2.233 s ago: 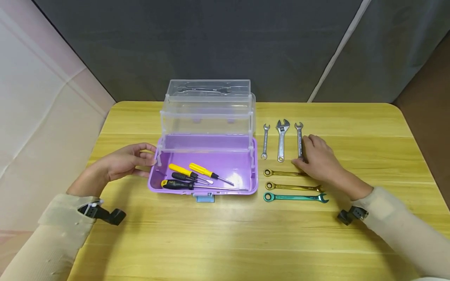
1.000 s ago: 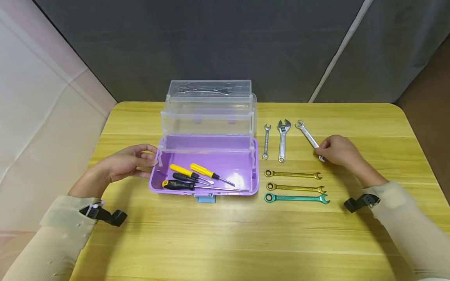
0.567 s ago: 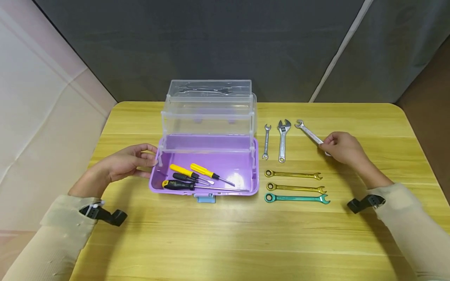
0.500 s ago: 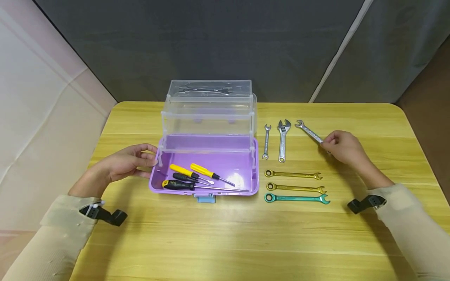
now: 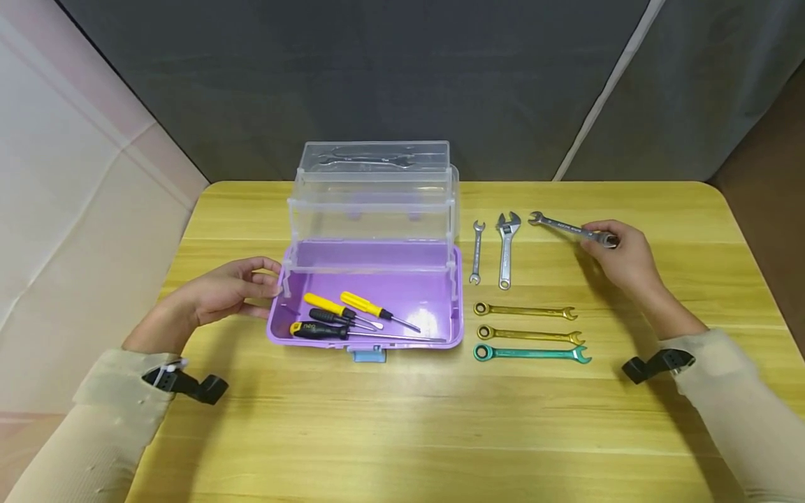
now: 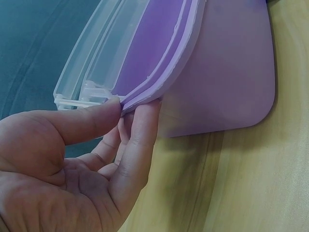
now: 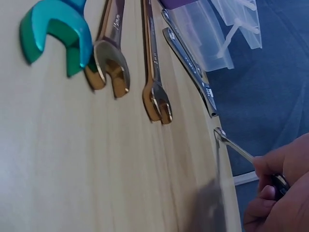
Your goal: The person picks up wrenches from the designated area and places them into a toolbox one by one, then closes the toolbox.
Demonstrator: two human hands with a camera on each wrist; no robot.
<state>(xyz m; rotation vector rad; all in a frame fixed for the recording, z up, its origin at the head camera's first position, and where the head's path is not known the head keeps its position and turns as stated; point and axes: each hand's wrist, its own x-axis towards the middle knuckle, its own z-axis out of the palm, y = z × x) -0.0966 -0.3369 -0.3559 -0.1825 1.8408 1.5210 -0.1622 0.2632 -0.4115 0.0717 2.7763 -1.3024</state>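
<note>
My left hand (image 5: pixel 223 290) pinches the left rim of a purple toolbox (image 5: pixel 377 285); in the left wrist view, thumb and fingers clasp the lip of the toolbox (image 6: pixel 222 67). On the right, my right hand (image 5: pixel 629 262) grips a silver combination wrench (image 5: pixel 562 227) near its ring end, which is raised off the table. Its open-jaw end points left, at or just above the wood; I cannot tell if it touches. The right wrist view shows the silver wrench (image 7: pixel 239 150) jutting from curled fingers. Left of it lie an adjustable wrench (image 5: pixel 505 251) and a small double-ended wrench (image 5: pixel 477 251).
Two gold wrenches (image 5: pixel 528 311) and a teal wrench (image 5: pixel 531 353) lie right of the box. Several screwdrivers (image 5: pixel 321 330) lie inside it. Clear trays (image 5: pixel 371 218) stand unfolded above, a silver wrench (image 5: pixel 365 161) in the top one. A dark curtain (image 5: pixel 377 77) hangs behind.
My right hand has taken the silver wrench by its near end, swung that end rightward and away from me, and lifted it. The left hand has stayed at the box rim.
</note>
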